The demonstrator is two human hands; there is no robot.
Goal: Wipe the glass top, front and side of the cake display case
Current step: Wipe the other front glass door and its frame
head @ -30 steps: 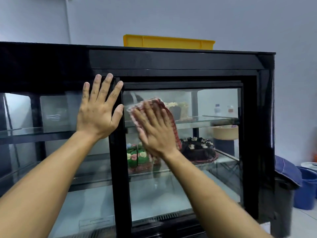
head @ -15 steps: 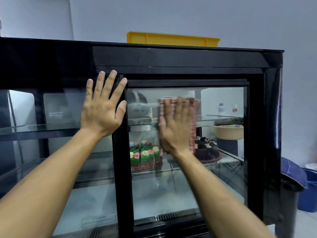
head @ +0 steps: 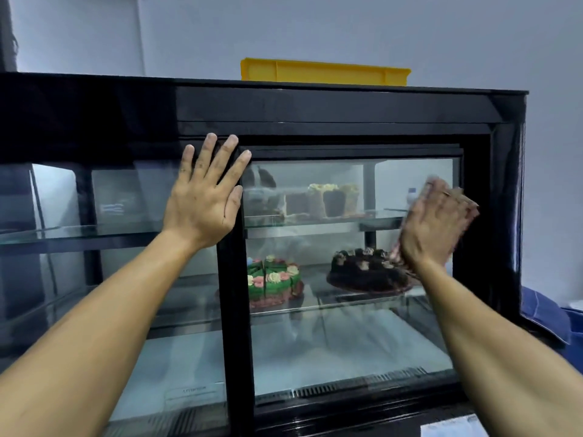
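Observation:
A black-framed cake display case point(head: 347, 105) with glass panes fills the view. My left hand point(head: 205, 203) lies flat with spread fingers on the left pane, against the centre post. At the right pane's right edge, my right hand point(head: 432, 228) presses a red checked cloth point(head: 396, 249) flat against the glass point(head: 340, 335); the hand is blurred and covers most of the cloth. Behind the glass sit a green decorated cake point(head: 273, 279), a chocolate cake point(head: 362, 269) and cake slices point(head: 328, 200) on the upper shelf.
A yellow tray point(head: 325, 70) rests on top of the case. To the right of the case stand a dark bin with a blue lid point(head: 539, 307) and a blue container point(head: 575, 329). A plain wall rises behind.
My right hand has swept the cloth across the right pane from its left side to its right edge. My left hand has stayed flat near the centre post.

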